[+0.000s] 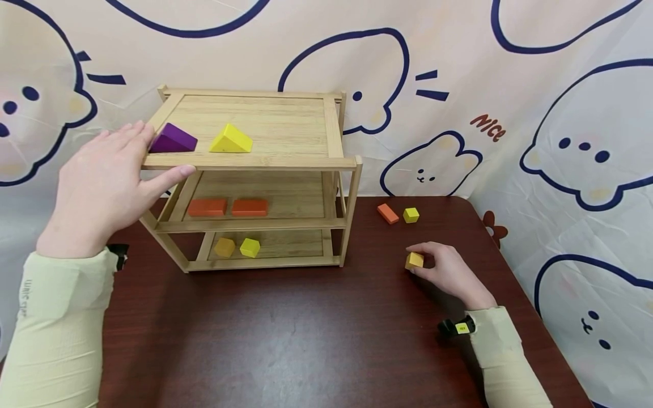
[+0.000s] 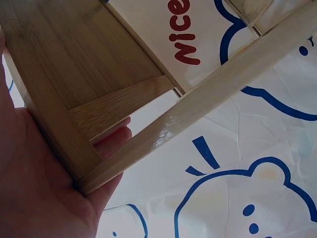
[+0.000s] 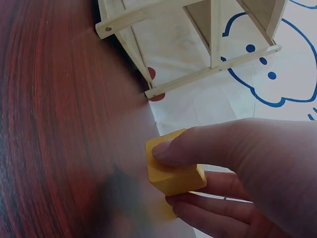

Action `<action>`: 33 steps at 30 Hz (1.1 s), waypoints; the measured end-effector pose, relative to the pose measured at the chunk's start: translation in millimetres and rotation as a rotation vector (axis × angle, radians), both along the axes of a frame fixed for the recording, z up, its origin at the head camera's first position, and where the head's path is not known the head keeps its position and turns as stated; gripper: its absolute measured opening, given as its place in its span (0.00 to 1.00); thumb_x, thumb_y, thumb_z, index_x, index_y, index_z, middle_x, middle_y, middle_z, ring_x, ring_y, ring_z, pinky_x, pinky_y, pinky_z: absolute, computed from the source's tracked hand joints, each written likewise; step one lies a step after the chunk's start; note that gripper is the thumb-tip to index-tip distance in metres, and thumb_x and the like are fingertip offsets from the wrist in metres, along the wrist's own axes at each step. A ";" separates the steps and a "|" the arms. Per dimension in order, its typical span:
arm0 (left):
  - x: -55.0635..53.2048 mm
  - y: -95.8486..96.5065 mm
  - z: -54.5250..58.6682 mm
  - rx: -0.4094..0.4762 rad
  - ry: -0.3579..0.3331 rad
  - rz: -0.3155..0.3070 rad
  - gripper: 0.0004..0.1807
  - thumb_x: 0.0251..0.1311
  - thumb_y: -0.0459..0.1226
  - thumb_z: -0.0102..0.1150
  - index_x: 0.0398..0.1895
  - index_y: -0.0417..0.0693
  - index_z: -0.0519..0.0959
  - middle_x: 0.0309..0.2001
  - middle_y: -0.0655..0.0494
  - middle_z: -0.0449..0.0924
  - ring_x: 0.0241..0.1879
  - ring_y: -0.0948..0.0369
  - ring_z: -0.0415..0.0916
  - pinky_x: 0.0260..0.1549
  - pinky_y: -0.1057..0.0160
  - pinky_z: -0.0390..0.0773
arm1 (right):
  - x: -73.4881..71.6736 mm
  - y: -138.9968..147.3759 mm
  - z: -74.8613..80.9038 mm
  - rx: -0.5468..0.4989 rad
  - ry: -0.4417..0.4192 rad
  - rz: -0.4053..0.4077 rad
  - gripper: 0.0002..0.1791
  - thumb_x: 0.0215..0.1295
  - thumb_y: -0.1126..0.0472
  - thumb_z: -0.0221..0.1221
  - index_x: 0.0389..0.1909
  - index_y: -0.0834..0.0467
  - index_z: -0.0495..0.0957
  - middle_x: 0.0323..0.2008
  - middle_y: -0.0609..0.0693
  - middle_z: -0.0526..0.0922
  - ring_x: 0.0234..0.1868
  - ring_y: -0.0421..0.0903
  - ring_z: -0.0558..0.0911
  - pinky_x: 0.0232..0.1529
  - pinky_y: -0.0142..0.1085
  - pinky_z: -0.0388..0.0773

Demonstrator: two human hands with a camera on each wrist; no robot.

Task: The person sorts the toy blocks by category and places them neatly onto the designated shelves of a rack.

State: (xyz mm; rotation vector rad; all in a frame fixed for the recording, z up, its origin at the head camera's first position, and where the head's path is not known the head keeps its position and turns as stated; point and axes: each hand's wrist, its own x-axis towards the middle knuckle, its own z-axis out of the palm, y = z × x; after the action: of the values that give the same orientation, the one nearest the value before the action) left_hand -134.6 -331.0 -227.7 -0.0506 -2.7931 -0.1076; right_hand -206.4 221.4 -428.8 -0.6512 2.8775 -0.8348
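Observation:
My left hand (image 1: 104,181) holds the front left corner of a three-tier wooden shelf (image 1: 265,163), thumb along the front rail and fingers over the side. Beside its fingers, a purple triangular block (image 1: 174,139) lies on the top tier, with a yellow triangular block (image 1: 230,140) to its right. The left wrist view shows the palm against the shelf's corner from below. Over the table's right part, my right hand (image 1: 449,271) pinches an orange-yellow cube (image 3: 173,173) between thumb and fingers, close above the tabletop.
Two red-orange rectangular blocks (image 1: 249,207) lie on the middle tier. An orange cube (image 1: 224,247) and a yellow cube (image 1: 250,247) sit on the bottom tier. Behind my right hand, a red-orange block (image 1: 388,213) and a yellow cube (image 1: 410,215) rest on the dark table (image 1: 285,334). Printed cloth hangs around.

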 end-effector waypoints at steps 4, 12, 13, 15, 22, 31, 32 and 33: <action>0.2 0.2 0.1 0.003 0.001 0.001 0.55 0.66 0.69 0.49 0.80 0.36 0.51 0.75 0.28 0.53 0.74 0.34 0.51 0.76 0.47 0.41 | 1.8 -5.8 0.3 -0.007 -0.003 0.005 0.24 0.61 0.65 0.71 0.59 0.57 0.82 0.55 0.54 0.83 0.49 0.52 0.79 0.54 0.53 0.80; 0.4 -0.6 -0.2 0.007 0.008 -0.008 0.55 0.66 0.69 0.49 0.79 0.35 0.52 0.74 0.28 0.54 0.73 0.33 0.51 0.76 0.47 0.41 | 4.9 -18.1 -0.5 -0.028 -0.017 0.036 0.24 0.59 0.67 0.72 0.58 0.56 0.83 0.54 0.53 0.83 0.47 0.51 0.80 0.53 0.52 0.82; 0.4 -0.6 -0.3 0.007 0.008 -0.007 0.55 0.66 0.69 0.49 0.79 0.36 0.52 0.74 0.28 0.54 0.73 0.33 0.51 0.76 0.47 0.41 | 5.1 -19.2 -0.7 -0.029 -0.019 0.039 0.25 0.59 0.67 0.72 0.58 0.56 0.83 0.54 0.53 0.83 0.48 0.51 0.80 0.54 0.52 0.82; 0.3 -0.7 -0.4 0.007 0.011 -0.008 0.55 0.66 0.69 0.49 0.79 0.35 0.53 0.74 0.28 0.54 0.73 0.33 0.52 0.76 0.47 0.41 | 5.1 -20.9 -0.9 -0.031 -0.022 0.041 0.25 0.59 0.67 0.73 0.58 0.55 0.83 0.54 0.53 0.83 0.48 0.51 0.80 0.54 0.52 0.81; 0.5 -0.8 -0.3 0.007 0.002 -0.005 0.55 0.66 0.69 0.49 0.80 0.36 0.52 0.75 0.29 0.53 0.74 0.34 0.51 0.76 0.47 0.40 | 4.9 -25.8 -0.4 -0.040 -0.025 0.058 0.26 0.57 0.69 0.73 0.57 0.53 0.83 0.53 0.50 0.83 0.50 0.51 0.81 0.55 0.52 0.81; 0.6 -1.5 -0.3 0.010 0.003 -0.008 0.55 0.66 0.69 0.49 0.79 0.36 0.52 0.75 0.29 0.54 0.73 0.34 0.51 0.76 0.47 0.41 | 6.4 -34.7 1.4 -0.044 -0.010 0.098 0.24 0.57 0.70 0.73 0.56 0.55 0.84 0.51 0.50 0.83 0.49 0.50 0.81 0.55 0.51 0.81; 0.5 -1.4 0.0 0.009 0.003 -0.008 0.55 0.66 0.69 0.49 0.79 0.36 0.52 0.75 0.29 0.54 0.73 0.34 0.51 0.76 0.47 0.41 | 6.6 -36.0 1.7 -0.045 -0.005 0.103 0.24 0.57 0.70 0.73 0.56 0.55 0.84 0.52 0.49 0.83 0.50 0.50 0.81 0.55 0.51 0.81; 0.6 -1.3 0.2 0.009 0.002 -0.007 0.55 0.66 0.69 0.49 0.80 0.36 0.52 0.75 0.29 0.54 0.73 0.34 0.51 0.76 0.47 0.41 | 6.7 -37.2 2.0 -0.048 -0.002 0.107 0.24 0.57 0.70 0.73 0.56 0.55 0.84 0.52 0.49 0.83 0.50 0.49 0.81 0.55 0.51 0.81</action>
State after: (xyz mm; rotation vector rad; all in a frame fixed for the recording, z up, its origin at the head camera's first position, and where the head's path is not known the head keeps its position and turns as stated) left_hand -134.0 -332.3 -227.4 -0.0586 -2.7909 -0.1223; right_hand -199.7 184.2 -426.8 -0.8008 2.7997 -0.8918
